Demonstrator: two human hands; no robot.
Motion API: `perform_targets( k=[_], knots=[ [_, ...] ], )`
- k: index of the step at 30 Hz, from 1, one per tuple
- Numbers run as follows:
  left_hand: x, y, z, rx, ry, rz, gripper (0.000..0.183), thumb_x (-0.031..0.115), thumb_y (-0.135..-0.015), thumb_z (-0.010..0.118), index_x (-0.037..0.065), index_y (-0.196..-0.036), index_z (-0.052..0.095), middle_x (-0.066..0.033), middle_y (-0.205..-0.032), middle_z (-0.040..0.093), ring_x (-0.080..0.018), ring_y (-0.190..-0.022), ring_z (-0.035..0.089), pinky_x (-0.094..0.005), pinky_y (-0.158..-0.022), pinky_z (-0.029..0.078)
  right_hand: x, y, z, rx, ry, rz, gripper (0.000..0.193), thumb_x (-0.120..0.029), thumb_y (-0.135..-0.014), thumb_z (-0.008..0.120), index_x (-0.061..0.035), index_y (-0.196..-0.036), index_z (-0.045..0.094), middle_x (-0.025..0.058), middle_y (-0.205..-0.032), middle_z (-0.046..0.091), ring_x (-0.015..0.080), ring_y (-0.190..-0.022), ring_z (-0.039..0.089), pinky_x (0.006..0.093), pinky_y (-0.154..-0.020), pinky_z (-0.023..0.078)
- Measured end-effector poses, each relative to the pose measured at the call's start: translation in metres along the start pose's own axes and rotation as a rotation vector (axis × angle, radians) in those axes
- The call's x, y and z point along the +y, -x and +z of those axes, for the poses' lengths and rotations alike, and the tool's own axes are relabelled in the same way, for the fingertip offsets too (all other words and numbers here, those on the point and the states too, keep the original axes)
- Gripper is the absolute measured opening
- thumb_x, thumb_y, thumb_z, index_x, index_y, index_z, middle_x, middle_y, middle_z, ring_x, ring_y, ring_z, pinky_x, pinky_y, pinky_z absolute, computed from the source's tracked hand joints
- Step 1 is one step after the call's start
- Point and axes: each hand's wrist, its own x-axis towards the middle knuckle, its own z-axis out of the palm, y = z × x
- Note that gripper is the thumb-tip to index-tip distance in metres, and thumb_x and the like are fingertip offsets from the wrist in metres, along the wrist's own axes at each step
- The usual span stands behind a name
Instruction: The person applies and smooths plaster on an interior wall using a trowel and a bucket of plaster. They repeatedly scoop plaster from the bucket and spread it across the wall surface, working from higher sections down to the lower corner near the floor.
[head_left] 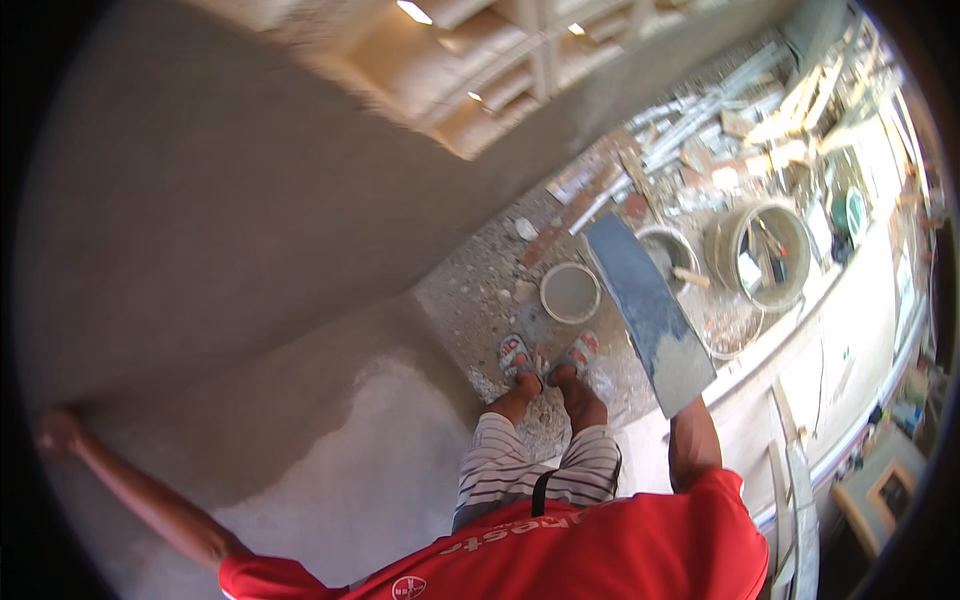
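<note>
My left arm stretches out to the far left, and my left hand [58, 432] looks closed against the dark, damp plaster [250, 440]. It sits at the dim rim of the view, so what it grips, if anything, cannot be made out. On the right, my right hand is under a long rectangular blue-grey plastering board [640, 300] and holds it up by the near end. The board hides the fingers. A patch of grey mortar [682, 368] covers its near end. Paler, dry wall surface [360, 480] borders the damp plaster.
Beyond my feet, a bucket of grey mix [571, 293] stands on the rubble-strewn floor. A second bucket [668, 245] is partly behind the board. Farther right is a large tub [765, 255] with tools. Wood scraps [720, 110] lie behind. Ventilation blocks [480, 60] top the wall.
</note>
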Motion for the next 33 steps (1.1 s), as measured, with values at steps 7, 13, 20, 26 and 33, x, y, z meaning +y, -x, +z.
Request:
perform_targets(
  k=[7, 13, 20, 26, 33],
  knots=[
    [0.05, -0.069, -0.071, -0.072, -0.011, -0.268, 0.077, 0.063, -0.099, 0.033, 0.008, -0.153, 0.031, -0.0266, -0.159, 0.021, -0.0492, -0.146, 0.015, -0.058, -0.117, 0.013, -0.047, 0.145, 0.26, -0.409, 0.179, -0.141, 0.039, -0.033, -0.087, 0.07, -0.0001, -0.109, 0.066, 0.0073, -0.089, 0.07, 0.016, -0.074, 0.066, 0.0326, -0.064, 0.052],
    [0.072, -0.061, -0.097, -0.143, 0.362, -0.514, 0.072, 0.046, -0.101, 0.043, 0.003, -0.155, 0.022, -0.0264, -0.16, 0.016, -0.0457, -0.148, 0.013, -0.055, -0.119, 0.012, -0.063, 0.323, 0.42, -0.64, 0.279, -0.382, 0.04, -0.032, -0.086, 0.072, -0.0003, -0.11, 0.064, 0.006, -0.087, 0.07, 0.0146, -0.071, 0.065, 0.0311, -0.062, 0.052],
    [0.102, -0.012, -0.281, 0.032, 0.789, -0.82, 0.067, 0.032, -0.1, 0.045, -0.007, -0.149, 0.022, -0.0287, -0.145, 0.042, -0.0401, -0.134, 0.045, -0.0496, -0.112, 0.035, -0.009, 0.393, 0.576, -1.142, 0.754, -0.998, 0.053, -0.02, -0.082, 0.074, 0.0019, -0.127, 0.057, 0.01, -0.081, 0.069, 0.0146, -0.064, 0.065, 0.0298, -0.058, 0.053],
    [0.086, 0.006, -0.352, 0.005, 0.843, -0.857, 0.064, 0.028, -0.098, 0.05, -0.006, -0.146, 0.026, -0.0319, -0.134, 0.05, -0.0416, -0.123, 0.054, -0.0522, -0.107, 0.04, 0.036, 0.4, 0.666, -0.745, 0.738, -1.766, 0.05, -0.015, -0.081, 0.07, 0.0033, -0.126, 0.06, 0.0224, -0.083, 0.069, 0.0335, -0.066, 0.067, 0.0384, -0.063, 0.054],
    [0.076, 0.02, -0.382, -0.107, 0.786, -0.914, 0.061, 0.02, -0.094, 0.055, -0.005, -0.145, 0.031, -0.0307, -0.132, 0.053, -0.0411, -0.122, 0.055, -0.052, -0.106, 0.041, 0.05, 0.403, 0.705, -0.606, 0.745, -1.723, 0.049, -0.017, -0.083, 0.067, 0.0027, -0.127, 0.061, 0.0228, -0.084, 0.068, 0.0336, -0.063, 0.066, 0.0397, -0.061, 0.052]
  ],
)
